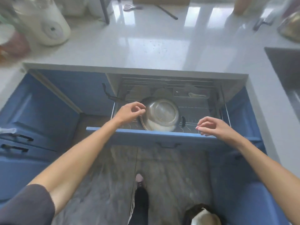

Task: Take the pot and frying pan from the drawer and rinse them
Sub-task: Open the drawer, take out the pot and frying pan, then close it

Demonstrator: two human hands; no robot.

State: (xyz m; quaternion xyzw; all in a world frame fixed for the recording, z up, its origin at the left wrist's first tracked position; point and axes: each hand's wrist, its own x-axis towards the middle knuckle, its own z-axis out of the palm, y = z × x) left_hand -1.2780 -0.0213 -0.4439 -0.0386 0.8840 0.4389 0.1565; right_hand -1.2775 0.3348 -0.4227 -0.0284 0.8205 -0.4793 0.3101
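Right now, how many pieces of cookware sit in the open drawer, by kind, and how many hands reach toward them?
Steel pot: 1
Frying pan, mostly hidden under the pot: 1
Hands, left hand and right hand: 2
Total: 4

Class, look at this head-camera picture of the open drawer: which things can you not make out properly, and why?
- Frying pan: not identifiable, perhaps under the pot.
- Left hand: blur hides whether it touches the pot.
- Sink: cut off by the right edge.
- Items at the back of the drawer: shadowed and blurred.
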